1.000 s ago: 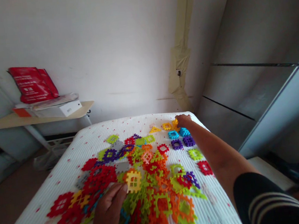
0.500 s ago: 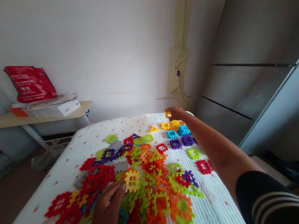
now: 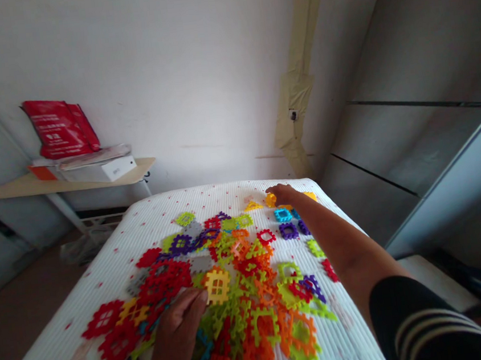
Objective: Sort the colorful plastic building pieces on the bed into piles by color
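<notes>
My left hand (image 3: 180, 324) pinches a yellow window-shaped building tile (image 3: 217, 285) by its left edge, above a mixed heap of notched plastic tiles (image 3: 237, 312). At the bed's far right part, my right hand (image 3: 283, 192) has its fingers on a yellow square tile (image 3: 271, 200), low over the surface. Whether that tile rests on another beneath it I cannot tell. A yellow triangular tile (image 3: 252, 206) lies just left of it. Nearer to me are a blue frame tile (image 3: 282, 215) and a purple frame tile (image 3: 288, 231). My right forearm partly hides the tiles beside them.
The tiles lie on a white ribbed bed cover (image 3: 115, 262) with red specks. Left, a small table (image 3: 13, 189) carries a white box (image 3: 114, 168) and a red bag (image 3: 61, 130). A wall stands behind, and a grey cabinet (image 3: 390, 130) on the right.
My right hand has come down with its yellow tile among the other yellow tiles. My left hand still holds the yellow window tile. The view has shifted slightly.
</notes>
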A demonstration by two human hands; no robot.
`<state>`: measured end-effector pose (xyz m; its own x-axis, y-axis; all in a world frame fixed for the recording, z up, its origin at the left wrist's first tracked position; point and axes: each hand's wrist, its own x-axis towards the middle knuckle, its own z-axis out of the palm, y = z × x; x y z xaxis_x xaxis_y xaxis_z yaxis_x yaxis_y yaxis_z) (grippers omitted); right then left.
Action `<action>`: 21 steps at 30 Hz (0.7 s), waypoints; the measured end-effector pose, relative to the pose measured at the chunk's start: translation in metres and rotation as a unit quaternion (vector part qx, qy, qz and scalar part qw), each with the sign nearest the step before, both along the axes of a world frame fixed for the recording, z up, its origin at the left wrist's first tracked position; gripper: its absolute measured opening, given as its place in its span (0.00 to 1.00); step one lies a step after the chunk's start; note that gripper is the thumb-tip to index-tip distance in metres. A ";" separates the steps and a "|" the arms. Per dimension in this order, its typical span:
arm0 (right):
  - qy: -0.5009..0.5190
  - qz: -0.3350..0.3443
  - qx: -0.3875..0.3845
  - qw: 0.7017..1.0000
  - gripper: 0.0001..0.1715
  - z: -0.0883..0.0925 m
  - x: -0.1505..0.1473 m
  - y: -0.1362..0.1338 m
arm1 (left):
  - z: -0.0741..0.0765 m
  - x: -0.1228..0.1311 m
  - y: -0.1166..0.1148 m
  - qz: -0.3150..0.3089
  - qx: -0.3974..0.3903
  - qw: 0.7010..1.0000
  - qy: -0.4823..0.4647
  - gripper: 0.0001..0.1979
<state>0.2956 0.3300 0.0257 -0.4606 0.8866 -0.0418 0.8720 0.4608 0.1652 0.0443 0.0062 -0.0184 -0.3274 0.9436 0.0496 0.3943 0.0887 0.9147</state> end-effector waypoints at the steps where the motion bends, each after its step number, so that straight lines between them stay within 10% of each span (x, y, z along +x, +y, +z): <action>1: 0.000 0.002 -0.001 1.000 0.41 -0.001 0.000 -0.001 | 0.000 0.000 0.000 0.000 -0.002 1.000 -0.001 0.20; 14: 0.005 0.016 -0.004 1.000 0.44 -0.003 -0.006 -0.010 | -0.003 0.000 0.000 0.000 0.010 1.000 -0.015 0.20; 21: 0.054 0.033 0.028 0.998 0.41 0.031 -0.013 -0.020 | 0.007 0.004 -0.002 0.013 0.012 0.999 -0.029 0.21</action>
